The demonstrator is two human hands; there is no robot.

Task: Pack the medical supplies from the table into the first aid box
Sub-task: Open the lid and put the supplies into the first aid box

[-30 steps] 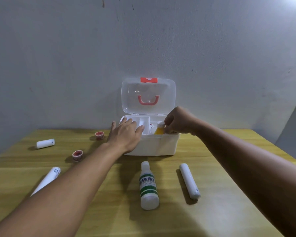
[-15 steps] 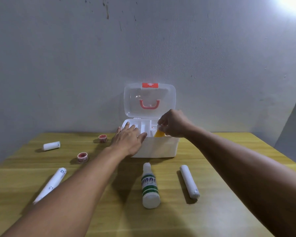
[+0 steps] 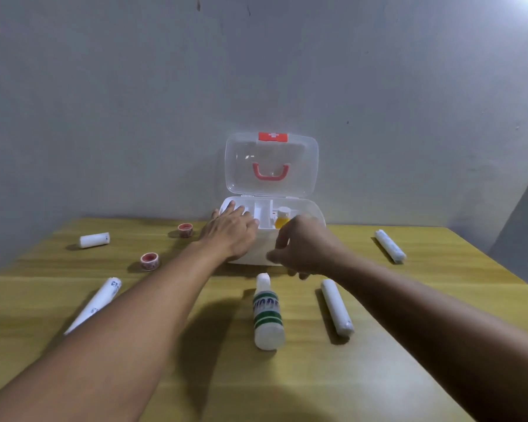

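The box (image 3: 313, 213) stands open at the far middle of the counter (image 3: 439, 300), a small orange bottle (image 3: 282, 217) upright in its right compartment. The left hand (image 3: 230, 234) lies flat with straight fingers on the box's left rim. The right hand (image 3: 305, 251) hangs in front of the box, fingers loosely curled, holding nothing. Just near of it lies the bottle (image 3: 267, 312), cap pointing far toward the box, long axis near-to-far; a roll (image 3: 336, 306) lies parallel on its right. The right hand is nearer both.
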